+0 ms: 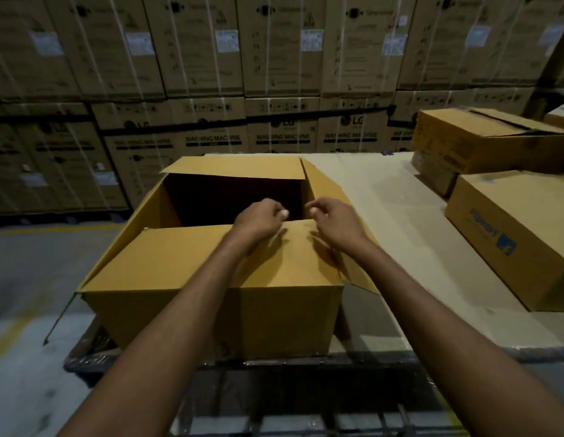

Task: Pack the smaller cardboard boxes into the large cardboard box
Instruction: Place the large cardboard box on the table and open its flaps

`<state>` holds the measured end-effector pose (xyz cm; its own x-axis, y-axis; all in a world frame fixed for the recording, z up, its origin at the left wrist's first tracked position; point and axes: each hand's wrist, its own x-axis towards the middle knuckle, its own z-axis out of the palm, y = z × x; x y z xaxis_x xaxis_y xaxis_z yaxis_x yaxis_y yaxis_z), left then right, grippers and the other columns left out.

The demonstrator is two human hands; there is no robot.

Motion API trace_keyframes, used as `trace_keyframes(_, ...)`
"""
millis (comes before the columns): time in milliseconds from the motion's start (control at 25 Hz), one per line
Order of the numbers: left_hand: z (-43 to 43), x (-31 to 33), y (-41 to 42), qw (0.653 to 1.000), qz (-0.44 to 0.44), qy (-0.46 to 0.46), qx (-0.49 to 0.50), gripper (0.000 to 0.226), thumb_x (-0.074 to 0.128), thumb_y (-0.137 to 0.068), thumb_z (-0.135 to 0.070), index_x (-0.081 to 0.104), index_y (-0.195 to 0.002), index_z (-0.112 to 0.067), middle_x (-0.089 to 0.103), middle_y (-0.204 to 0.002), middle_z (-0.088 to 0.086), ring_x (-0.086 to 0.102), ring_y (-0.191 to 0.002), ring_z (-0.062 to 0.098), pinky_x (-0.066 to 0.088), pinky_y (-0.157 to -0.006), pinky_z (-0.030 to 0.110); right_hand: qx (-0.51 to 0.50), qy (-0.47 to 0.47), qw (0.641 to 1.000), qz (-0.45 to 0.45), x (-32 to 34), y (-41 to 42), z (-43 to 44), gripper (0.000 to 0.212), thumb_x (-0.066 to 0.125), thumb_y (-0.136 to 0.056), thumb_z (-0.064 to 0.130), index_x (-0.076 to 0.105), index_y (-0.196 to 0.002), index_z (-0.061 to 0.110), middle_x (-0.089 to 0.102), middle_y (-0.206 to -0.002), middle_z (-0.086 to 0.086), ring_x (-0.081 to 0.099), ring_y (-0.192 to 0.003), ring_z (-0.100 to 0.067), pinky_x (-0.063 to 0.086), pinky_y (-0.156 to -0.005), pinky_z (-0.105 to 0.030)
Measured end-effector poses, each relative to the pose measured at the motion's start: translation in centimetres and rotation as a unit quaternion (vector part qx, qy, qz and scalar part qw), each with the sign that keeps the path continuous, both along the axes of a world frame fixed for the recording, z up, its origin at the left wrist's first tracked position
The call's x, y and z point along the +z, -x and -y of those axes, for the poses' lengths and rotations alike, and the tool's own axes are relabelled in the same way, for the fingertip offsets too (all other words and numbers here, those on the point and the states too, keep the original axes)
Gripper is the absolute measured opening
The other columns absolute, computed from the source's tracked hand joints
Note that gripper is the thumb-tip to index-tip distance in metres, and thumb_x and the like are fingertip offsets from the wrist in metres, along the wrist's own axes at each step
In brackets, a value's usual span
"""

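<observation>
Forearms (pixel 167 326) are reaching twd 12 o'clock, left hand (pixel 258 222) & right hand (pixel 334 223) curling fingers at near flap (pixel 186 257) of large cardboard box (pixel 211 316), grip unclear; smaller cardboard boxes (pixel 520 228) are sitting approx 2-3 o'clock.

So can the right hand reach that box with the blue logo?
Probably yes. The right hand is over the big box, and the logo box sits to its right with only bare table between.

Before us the large cardboard box (pixel 211 316) sits on the worktop (pixel 384 197); to its right we find the near smaller box (pixel 520 234), the far smaller box (pixel 482 146) behind that, and stacked cartons (pixel 274 58) behind everything.
</observation>
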<state>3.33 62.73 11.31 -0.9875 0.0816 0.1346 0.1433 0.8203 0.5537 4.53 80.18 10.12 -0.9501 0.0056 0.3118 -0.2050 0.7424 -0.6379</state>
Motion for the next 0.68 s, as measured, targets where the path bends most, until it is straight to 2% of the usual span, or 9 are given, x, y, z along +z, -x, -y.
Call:
trace_keyframes(120,5.8,-0.8,1.1,0.994,0.065,0.064,0.058,0.03,0.042,-0.107,-0.039,0.062,-0.121,-0.023,0.063,-0.114,0.004,0.059,-0.105,0.024,0.046,-0.099,0.052,0.11,-0.13,0.981,0.089,-0.5,1.8,4.7,0.044,0.043,-0.109,0.036,0.052,-0.149,0.02,0.057,-0.148,-0.004,0.052,-0.135,-0.025,0.043,-0.111,-0.046)
trace_keyframes(200,9.5,-0.8,1.1,0.986,0.1,0.11,0.075,0.027,0.042,-0.106,-0.04,0.061,-0.118,-0.024,0.061,-0.116,0.006,0.057,-0.111,0.029,0.04,-0.106,0.054,0.128,-0.19,0.963,0.14,-1.1,2.7,6.6,0.049,0.037,-0.11,0.041,0.044,-0.154,0.02,0.053,-0.152,-0.006,0.045,-0.142,-0.029,0.031,-0.117,-0.052)
trace_keyframes(240,11.0,-0.6,0.7,0.983,0.11,0.129,0.071,0.026,0.043,-0.106,-0.04,0.061,-0.116,-0.025,0.062,-0.115,0.006,0.057,-0.111,0.028,0.039,-0.106,0.054,0.128,-0.194,0.963,0.139,-1.0,3.0,7.2,0.046,0.037,-0.109,0.042,0.05,-0.149,0.021,0.058,-0.144,-0.006,0.049,-0.138,-0.029,0.029,-0.117,-0.054)
trace_keyframes(320,12.7,0.0,-0.1,0.986,0.098,0.127,0.054,0.025,0.045,-0.105,-0.041,0.061,-0.119,-0.029,0.063,-0.117,0.004,0.058,-0.108,0.024,0.044,-0.102,0.051,0.115,-0.171,0.973,0.106,0.1,2.9,7.9,0.034,0.041,-0.108,0.039,0.064,-0.127,0.023,0.068,-0.119,-0.001,0.061,-0.116,-0.022,0.036,-0.112,-0.055)
trace_keyframes(360,13.0,0.7,-0.5,0.99,0.069,0.118,0.045,0.026,0.046,-0.105,-0.041,0.061,-0.123,-0.029,0.064,-0.117,0.003,0.058,-0.105,0.021,0.047,-0.097,0.047,0.099,-0.161,0.978,0.085,1.2,2.7,8.1,0.03,0.043,-0.108,0.038,0.067,-0.12,0.023,0.068,-0.111,0.002,0.062,-0.107,-0.018,0.04,-0.109,-0.053)
trace_keyframes(440,13.0,3.0,-1.2,0.991,-0.026,0.127,0.037,0.029,0.05,-0.104,-0.04,0.063,-0.126,-0.027,0.067,-0.117,0.0,0.058,-0.1,0.015,0.048,-0.088,0.039,0.061,-0.163,0.984,0.029,4.0,1.7,8.4,0.029,0.046,-0.108,0.037,0.07,-0.117,0.023,0.07,-0.109,0.003,0.06,-0.096,-0.014,0.046,-0.105,-0.048)
trace_keyframes(560,12.8,7.0,-2.7,0.978,-0.16,0.128,0.047,0.028,0.053,-0.102,-0.044,0.069,-0.119,-0.027,0.07,-0.111,-0.004,0.059,-0.096,0.013,0.045,-0.076,0.033,-0.004,-0.176,0.982,-0.066,8.1,-0.6,8.7,0.033,0.048,-0.107,0.042,0.074,-0.113,0.023,0.073,-0.105,0.001,0.058,-0.088,-0.015,0.047,-0.099,-0.045)
trace_keyframes(680,13.2,9.4,-5.5,0.964,-0.241,0.095,0.058,0.031,0.05,-0.102,-0.051,0.071,-0.109,-0.029,0.069,-0.094,-0.008,0.06,-0.083,0.01,0.051,-0.078,0.034,-0.041,-0.138,0.982,-0.124,10.5,-4.3,9.3,0.033,0.046,-0.107,0.043,0.073,-0.103,0.023,0.068,-0.089,0.005,0.06,-0.081,-0.014,0.05,-0.087,-0.04)
